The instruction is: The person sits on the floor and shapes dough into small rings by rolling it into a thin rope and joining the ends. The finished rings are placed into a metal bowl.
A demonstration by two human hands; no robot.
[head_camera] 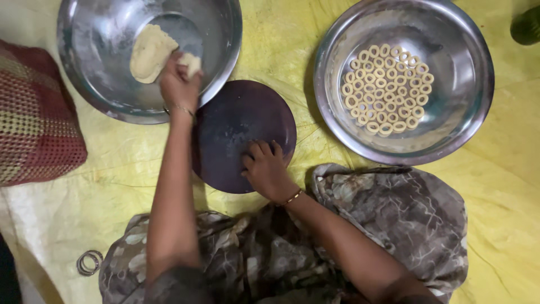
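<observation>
I had my left hand [179, 84] reaching up into the steel bowl [101, 95] at my upper left, fingers closed around a small pinch of dough [192, 63] pulled off the edge of the main dough lump [151, 52]. That lump lay pale and flattened against the floor of the bowl, its long axis running roughly from the lower left to the upper right, the narrower end pointing away from me toward the far rim. The little piece I held sat just beside it, touching or nearly touching; my fingers hid the join, so I could not say which. My right hand [264, 169] rested on the near edge of the dark round board [236, 121], fingers curled loosely and pressed down on the surface with nothing in them that I could see; I judge it was there to steady the board. The board sat directly in front of my knees, between the two bowls, its far-left edge tucked under the rim of the dough bowl, which kept the reach short. The second steel bowl [461, 112] stood to my right, well apart from the dough, holding small dough rings [388, 87] laid flat in a close single layer. Everything sat on a yellow sheet [506, 197], with a checked red cushion [34, 118] at the far left and some metal bangles [89, 262] lying near my left knee.
</observation>
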